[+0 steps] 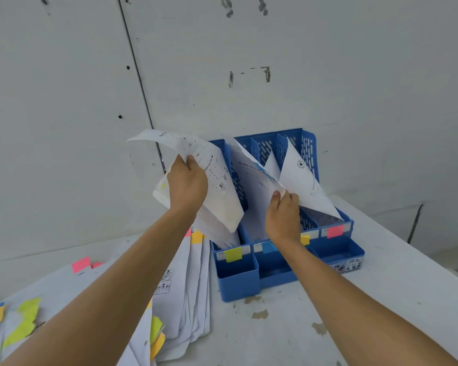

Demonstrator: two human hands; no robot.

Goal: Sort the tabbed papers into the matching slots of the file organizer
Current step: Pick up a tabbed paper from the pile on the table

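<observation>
**Fingers and Fine Print Lost From View at the File Organizer**

The left hand (187, 186) shows only its back and thumb. Its fingers are hidden behind the sheaf of papers (217, 196) it grips, and the sheaf's lower end drops out of sight into the file organizer (238, 281) below that hand. The right hand (282, 215) pinches a sheet (251, 186) and covers its lower part. Its wrist masks part of the blue label (269, 247) and most of the yellow-orange label (305, 239) on its other side. Print on every page is too small and blurred to read, as is the sticker (348, 266) on the organizer's front, to the right of the right hand. The loose tabbed papers (185, 299) on the worktop (381, 299) lie partly under the left forearm, and the left and bottom edges cut them off.
</observation>
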